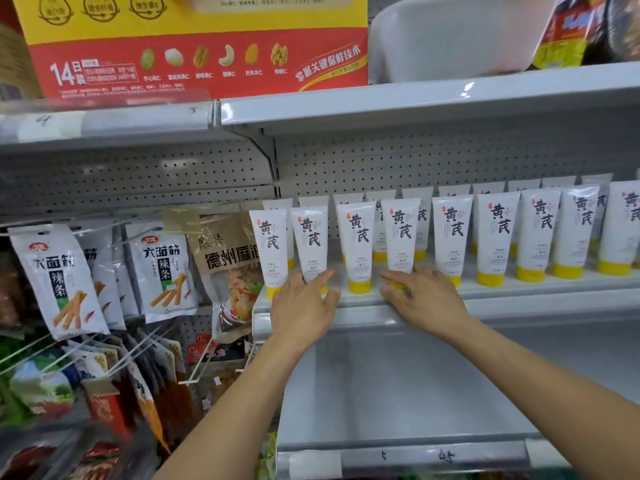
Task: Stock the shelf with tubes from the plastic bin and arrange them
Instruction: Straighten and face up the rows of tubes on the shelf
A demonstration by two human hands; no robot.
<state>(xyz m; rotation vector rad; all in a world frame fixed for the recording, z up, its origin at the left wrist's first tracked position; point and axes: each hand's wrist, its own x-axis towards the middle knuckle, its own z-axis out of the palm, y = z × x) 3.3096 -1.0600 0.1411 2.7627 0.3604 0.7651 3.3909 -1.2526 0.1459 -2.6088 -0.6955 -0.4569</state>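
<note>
Tubes (356,237) were smooth white plastic, softly glossy, with yellow plastic caps (359,286). Shelf (540,295) and pegboard (415,157) looked matt grey painted metal. Bags (59,278) were shiny film; the box (194,50), glossy card.

Left hand (302,306) flat, right hand (426,299) curled in pinching grip.

Shop aisle: grey metal shelving (519,301) backed with pegboard (415,161), rows of identical white, yellow-capped tubes (497,233) just beyond left grip (301,306) and right grip (426,299), snack packets (59,278) hung on hooks further left, boxed nuts (194,46) stacked above.
</note>
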